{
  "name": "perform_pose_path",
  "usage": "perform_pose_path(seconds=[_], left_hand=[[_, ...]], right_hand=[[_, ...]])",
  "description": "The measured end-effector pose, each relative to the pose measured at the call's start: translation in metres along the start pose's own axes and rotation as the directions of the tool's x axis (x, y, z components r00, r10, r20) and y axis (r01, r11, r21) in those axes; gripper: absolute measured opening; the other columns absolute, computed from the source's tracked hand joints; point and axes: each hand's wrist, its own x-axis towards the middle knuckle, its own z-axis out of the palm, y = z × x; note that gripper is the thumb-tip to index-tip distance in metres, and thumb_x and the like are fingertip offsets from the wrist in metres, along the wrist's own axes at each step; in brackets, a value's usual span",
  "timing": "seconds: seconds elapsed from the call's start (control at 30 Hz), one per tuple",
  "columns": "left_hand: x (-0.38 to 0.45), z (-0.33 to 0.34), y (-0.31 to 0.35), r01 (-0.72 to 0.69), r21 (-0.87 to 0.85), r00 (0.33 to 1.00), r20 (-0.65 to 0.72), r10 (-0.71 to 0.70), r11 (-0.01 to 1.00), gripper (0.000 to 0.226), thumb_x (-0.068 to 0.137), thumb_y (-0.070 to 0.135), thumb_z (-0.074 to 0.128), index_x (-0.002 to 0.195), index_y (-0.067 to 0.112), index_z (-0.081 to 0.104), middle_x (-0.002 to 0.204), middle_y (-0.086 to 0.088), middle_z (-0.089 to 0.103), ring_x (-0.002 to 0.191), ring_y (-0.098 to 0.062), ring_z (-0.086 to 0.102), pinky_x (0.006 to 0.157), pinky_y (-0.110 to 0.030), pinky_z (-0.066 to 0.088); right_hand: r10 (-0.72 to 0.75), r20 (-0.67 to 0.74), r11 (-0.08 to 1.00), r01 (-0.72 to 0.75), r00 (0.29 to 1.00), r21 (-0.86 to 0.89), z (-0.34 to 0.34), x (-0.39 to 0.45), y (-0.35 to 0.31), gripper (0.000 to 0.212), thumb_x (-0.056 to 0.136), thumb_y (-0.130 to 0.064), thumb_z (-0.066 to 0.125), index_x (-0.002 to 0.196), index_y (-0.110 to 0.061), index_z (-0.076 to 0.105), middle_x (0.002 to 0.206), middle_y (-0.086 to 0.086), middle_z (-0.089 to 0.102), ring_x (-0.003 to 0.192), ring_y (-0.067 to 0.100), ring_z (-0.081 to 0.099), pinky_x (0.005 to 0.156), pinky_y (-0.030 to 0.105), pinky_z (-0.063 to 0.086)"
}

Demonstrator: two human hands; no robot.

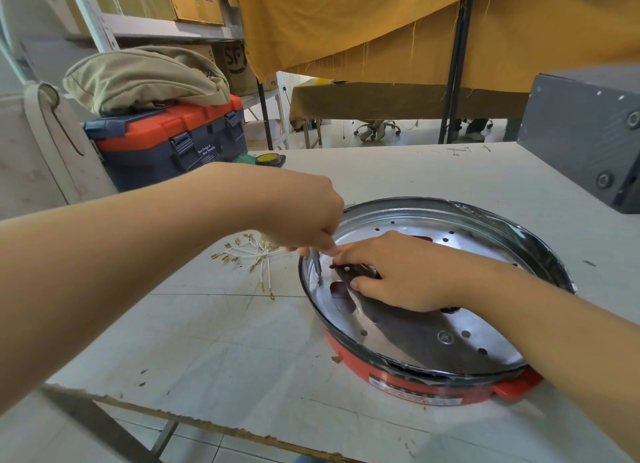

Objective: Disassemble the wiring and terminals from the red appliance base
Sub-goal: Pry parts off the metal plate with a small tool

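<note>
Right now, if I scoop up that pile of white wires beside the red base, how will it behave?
The white wires look thin and loosely tangled, so they would probably flop and dangle. Being short and slim, the bundle is likely light. Their brass terminals splay outward and might snag each other.

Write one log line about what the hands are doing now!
left hand: holds screwdriver tip down in red appliance base | right hand: presses on metal plate | wires: loose on table
</note>
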Motion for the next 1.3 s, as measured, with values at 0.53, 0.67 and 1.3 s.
perform_pose_path(seconds=[0.53, 0.67, 1.3], left_hand=[[-0.003, -0.001, 0.003, 0.009, 0.004, 1.0, 0.018, -0.009, 1.0, 0.037, 0.094, 0.043, 0.048, 0.065, 0.021, 0.055, 0.063, 0.009, 0.058, 0.058, -0.006, 0.057, 0.045, -0.01, 0.035], [-0.008, -0.001, 0.003, -0.023, 0.016, 1.0, -0.007, 0.023, 1.0, 0.014, 0.085, 0.039, 0.064, 0.088, 0.025, 0.06, 0.08, 0.008, 0.061, 0.076, -0.009, 0.058, 0.061, -0.018, 0.042], [-0.003, -0.007, 0.017, 0.052, 0.219, 0.999, -0.007, -0.052, 0.974, 0.035, 0.094, 0.044, 0.048, 0.082, 0.019, 0.068, 0.067, 0.006, 0.061, 0.059, 0.0, 0.037, 0.048, -0.018, 0.024]], right_hand=[[-0.003, 0.005, 1.0, 0.003, 1.0, -0.013, -0.001, -0.001, -0.001, 0.031, 0.098, -0.027, 0.045, 0.127, -0.021, 0.056, 0.125, 0.001, 0.062, 0.107, 0.02, 0.056, 0.093, 0.037, 0.046], [-0.005, -0.003, 1.0, 0.005, 1.0, -0.012, -0.001, -0.001, -0.001, 0.029, 0.097, -0.027, 0.045, 0.123, -0.022, 0.057, 0.12, 0.0, 0.063, 0.102, 0.02, 0.057, 0.088, 0.035, 0.047], [-0.002, 0.007, 1.0, 0.002, 1.0, 0.0, -0.001, -0.001, -0.002, 0.03, 0.097, -0.026, 0.044, 0.124, -0.021, 0.057, 0.116, 0.004, 0.065, 0.098, 0.023, 0.06, 0.086, 0.04, 0.05]])
